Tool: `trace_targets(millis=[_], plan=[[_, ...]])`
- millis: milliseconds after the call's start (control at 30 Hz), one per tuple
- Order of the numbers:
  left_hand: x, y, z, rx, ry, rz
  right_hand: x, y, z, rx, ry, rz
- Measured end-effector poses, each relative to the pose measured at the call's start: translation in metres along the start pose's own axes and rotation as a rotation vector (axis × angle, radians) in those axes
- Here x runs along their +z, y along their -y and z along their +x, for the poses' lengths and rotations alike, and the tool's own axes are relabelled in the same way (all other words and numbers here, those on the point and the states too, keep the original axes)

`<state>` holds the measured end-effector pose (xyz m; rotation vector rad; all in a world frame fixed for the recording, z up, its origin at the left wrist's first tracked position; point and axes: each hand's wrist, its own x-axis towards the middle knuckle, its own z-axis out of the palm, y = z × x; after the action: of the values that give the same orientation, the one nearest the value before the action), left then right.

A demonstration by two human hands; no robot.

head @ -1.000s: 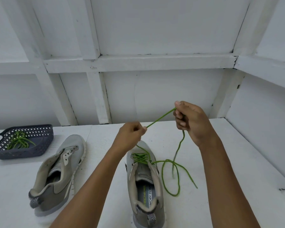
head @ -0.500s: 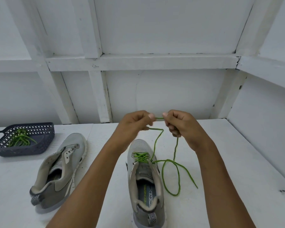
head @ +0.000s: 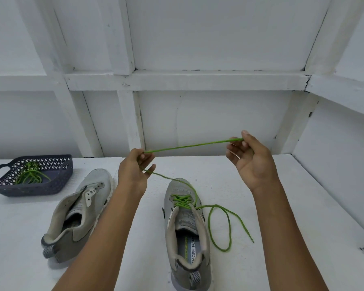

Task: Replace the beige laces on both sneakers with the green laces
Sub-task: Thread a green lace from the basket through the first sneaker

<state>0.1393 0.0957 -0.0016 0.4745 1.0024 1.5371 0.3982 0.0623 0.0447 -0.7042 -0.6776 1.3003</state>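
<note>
Green lace [head: 193,145] ran taut and nearly level between the two hands I was watching, long axis left to right, above the half-laced sneaker [head: 185,227]. The right hand [head: 250,162] pinched its end between thumb and forefinger, other fingers loosely spread; the left hand [head: 132,173] pinched it further along, where it dropped to the eyelets [head: 182,201]. I judged the left hand nearer the sneaker, the end pointing away from it

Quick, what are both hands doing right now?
Left hand: pinching the green lace.
Right hand: pinching the same lace's end.
</note>
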Motion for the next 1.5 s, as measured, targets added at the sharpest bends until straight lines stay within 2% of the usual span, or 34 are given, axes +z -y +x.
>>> trace_targets(millis=[100, 200, 300, 367, 433, 533, 600, 700, 967, 1500], plan=[[-0.006, 0.006, 0.003, 0.034, -0.133, 0.251, 0.002, -0.003, 0.001, -0.015, 0.050, 0.029], [-0.010, 0.014, 0.006, 0.127, -0.096, 0.706, 0.004, -0.008, 0.001, -0.026, 0.088, 0.009], [-0.016, 0.024, 0.006, 0.296, -0.009, 1.315, 0.008, -0.018, -0.001, -0.057, 0.119, -0.292], [-0.016, 0.023, 0.001, 0.392, 0.042, 1.409, 0.008, -0.027, -0.003, -0.060, 0.171, -0.539], [-0.013, 0.015, -0.008, 0.343, 0.230, 1.412, 0.008, -0.035, -0.004, -0.026, 0.240, -0.704], [-0.009, 0.004, -0.025, 0.079, 0.591, 1.612, 0.008, -0.044, -0.006, 0.093, 0.362, -0.938], [-0.009, 0.005, -0.031, -0.022, 0.713, 1.699, 0.009, -0.047, -0.009, 0.172, 0.446, -1.078], [-0.012, 0.011, -0.033, -0.128, 0.731, 1.592, 0.012, -0.054, -0.015, 0.250, 0.509, -1.205], [-0.036, 0.013, -0.026, -0.331, 0.730, 1.134, 0.015, -0.067, -0.025, 0.243, 0.591, -1.350], [-0.039, 0.018, -0.023, -0.332, 0.686, 1.103, 0.026, -0.080, -0.032, 0.215, 0.635, -1.537]])
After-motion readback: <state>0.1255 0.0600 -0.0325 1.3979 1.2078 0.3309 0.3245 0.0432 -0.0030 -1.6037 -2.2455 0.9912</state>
